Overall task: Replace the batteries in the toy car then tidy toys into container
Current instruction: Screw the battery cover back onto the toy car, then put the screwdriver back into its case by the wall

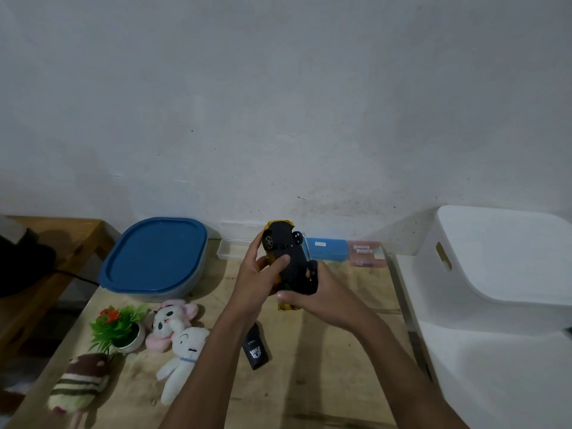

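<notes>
Fingers of left hand (258,274) and right hand (315,300) curl round upturned car (288,255); battery step in hand, I judge. Plushes (188,339) left of fingers, not tidied.

Toy car (283,241) top mostly behind fingers (276,267)

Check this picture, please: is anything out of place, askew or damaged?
Only the toy car: it is upside down, black underside and wheels up, held by the left hand and right hand above the table. A black object lies on the table below. No damage shows.
</notes>
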Available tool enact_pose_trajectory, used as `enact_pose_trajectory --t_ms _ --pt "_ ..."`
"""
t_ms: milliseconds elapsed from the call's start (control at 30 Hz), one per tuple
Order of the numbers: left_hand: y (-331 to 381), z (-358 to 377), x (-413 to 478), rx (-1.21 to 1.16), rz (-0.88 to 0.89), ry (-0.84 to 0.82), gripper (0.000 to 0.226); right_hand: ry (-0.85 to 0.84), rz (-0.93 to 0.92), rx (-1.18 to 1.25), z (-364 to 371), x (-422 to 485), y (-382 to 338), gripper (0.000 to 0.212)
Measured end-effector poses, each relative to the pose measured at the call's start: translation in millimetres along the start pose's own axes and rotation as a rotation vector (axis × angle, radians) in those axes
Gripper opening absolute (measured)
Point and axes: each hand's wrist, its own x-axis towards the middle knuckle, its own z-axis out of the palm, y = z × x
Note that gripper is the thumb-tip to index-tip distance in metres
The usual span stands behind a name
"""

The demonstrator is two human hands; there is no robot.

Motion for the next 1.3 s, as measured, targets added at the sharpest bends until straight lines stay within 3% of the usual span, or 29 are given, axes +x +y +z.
enact_pose_trajectory --t_ms 167,300,367,467,533,633,733,1000,1300 --pt "5 -1 2 0.029 -0.118 -0.047 0.043 0.078 -0.038 0.039 4 6 3 0.06" --pt "7 -10 5 0.088 -0.188 -0.111 0.07 -0.055 -0.009 0.309 -5 -1 3 0.036" --pt "7 -7 5 0.042 -0.209 -0.145 0.067 -0.131 0.026 0.409 -8 -3 4 0.032" --pt "5 0 7 -0.011 -0.215 -0.111 0.062 -0.145 0.043 0.362 -12 -2 11 0.031" --pt "3 5 8 0.058 -0.19 -0.058 0.061 -0.077 0.064 0.299 -21 1 18 0.043" --pt "-12 12 9 0.357 -0.134 0.047 0.048 0.141 0.181 0.25 -37 8 36 0.043" --pt "-46 20 9 0.633 -0.141 0.02 0.05 0.241 0.271 0.229 -43 17 56 0.036" --pt "-116 45 8 0.992 -0.34 -0.056 0.083 0.209 0.341 0.306 -34 36 71 0.036" --pt "-129 54 17 1.095 -0.358 0.005 0.088 0.197 0.337 0.221 -38 57 77 0.036"
